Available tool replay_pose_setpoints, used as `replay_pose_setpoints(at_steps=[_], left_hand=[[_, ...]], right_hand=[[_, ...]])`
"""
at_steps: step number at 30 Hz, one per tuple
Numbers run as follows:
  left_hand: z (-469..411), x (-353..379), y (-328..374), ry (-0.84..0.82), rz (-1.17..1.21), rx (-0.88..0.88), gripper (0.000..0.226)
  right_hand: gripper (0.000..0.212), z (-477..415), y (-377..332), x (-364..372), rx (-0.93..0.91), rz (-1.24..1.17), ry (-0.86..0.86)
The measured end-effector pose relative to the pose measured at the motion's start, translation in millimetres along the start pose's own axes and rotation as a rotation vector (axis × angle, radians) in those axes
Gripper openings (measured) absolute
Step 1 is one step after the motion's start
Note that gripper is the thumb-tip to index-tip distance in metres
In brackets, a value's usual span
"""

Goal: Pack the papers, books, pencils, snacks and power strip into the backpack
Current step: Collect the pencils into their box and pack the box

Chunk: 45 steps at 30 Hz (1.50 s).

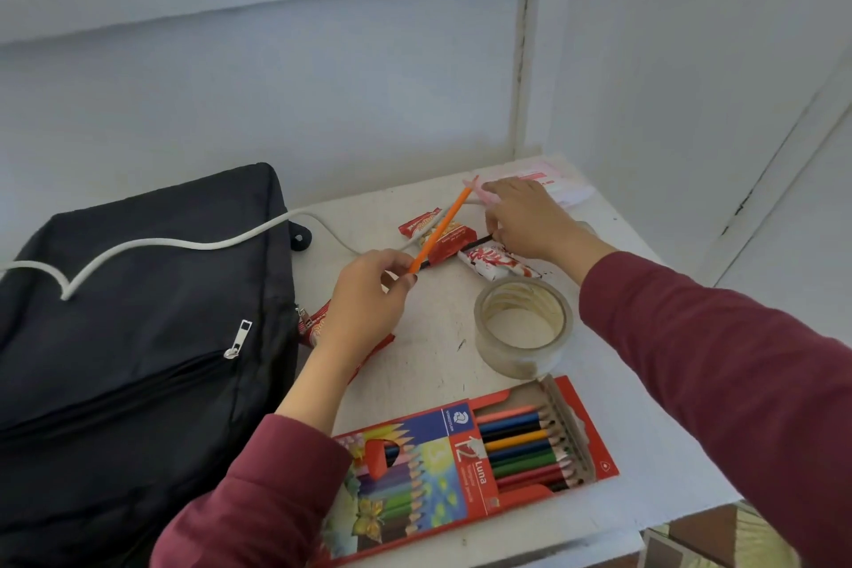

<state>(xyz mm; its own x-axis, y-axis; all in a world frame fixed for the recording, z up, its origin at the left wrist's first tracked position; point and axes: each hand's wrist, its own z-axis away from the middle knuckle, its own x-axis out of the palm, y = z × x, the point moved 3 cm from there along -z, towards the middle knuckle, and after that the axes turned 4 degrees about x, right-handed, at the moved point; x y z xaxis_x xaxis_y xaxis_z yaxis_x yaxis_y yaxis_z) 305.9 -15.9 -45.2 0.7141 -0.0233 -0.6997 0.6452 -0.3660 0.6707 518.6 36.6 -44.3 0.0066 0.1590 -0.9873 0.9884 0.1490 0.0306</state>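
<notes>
The black backpack [138, 337] fills the 9 o'clock side of the counter [428, 360], with a white cord [161, 243] draped over it. At 6 o'clock the open pencil box [461, 461] lies near the front edge. The tape roll [523, 327] sits just beyond, with bare surface to its left. The left hand [369, 297] pinches an orange pencil [442, 224] over the snack packets [454, 240] at 12 o'clock. The right hand [530, 221] lies just beside them — I cannot tell whether it grips anything.

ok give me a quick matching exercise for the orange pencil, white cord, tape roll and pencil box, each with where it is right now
Things:
1 orange pencil
2 white cord
3 tape roll
4 pencil box

Places:
a draped over the backpack
b open at the near edge of the table
c pinched in the left hand
d just beyond the pencil box

Pairs: 1-c, 2-a, 3-d, 4-b
</notes>
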Motion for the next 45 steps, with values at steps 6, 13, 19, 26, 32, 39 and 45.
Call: replay_pose_setpoints(at_steps=[6,13,19,26,32,39,45], left_hand=[[8,-4,11,0.013,0.065,0.000,0.014],[22,-5,19,0.044,0.159,-0.036,0.013],[43,-11,34,0.087,0.291,-0.038,0.015],[71,-5,46,0.080,0.390,-0.020,0.025],[92,5,53,-0.008,0.471,-0.007,0.026],[108,13,60,-0.101,0.579,0.034,0.027],[113,25,61,-0.166,0.523,0.068,0.030]], right_hand=[[0.014,18,-4,-16,0.043,-0.059,0.027],[0.003,67,-9,-55,0.178,-0.716,0.197],[0.018,128,-8,-77,0.412,-1.449,0.423],[0.029,191,-9,-66,0.646,-1.605,0.543],[0.037,226,-21,-45,0.717,-1.560,0.585],[0.044,249,-30,-39,0.744,-1.244,0.654],[0.051,254,-27,-36,0.755,-1.069,0.663]])
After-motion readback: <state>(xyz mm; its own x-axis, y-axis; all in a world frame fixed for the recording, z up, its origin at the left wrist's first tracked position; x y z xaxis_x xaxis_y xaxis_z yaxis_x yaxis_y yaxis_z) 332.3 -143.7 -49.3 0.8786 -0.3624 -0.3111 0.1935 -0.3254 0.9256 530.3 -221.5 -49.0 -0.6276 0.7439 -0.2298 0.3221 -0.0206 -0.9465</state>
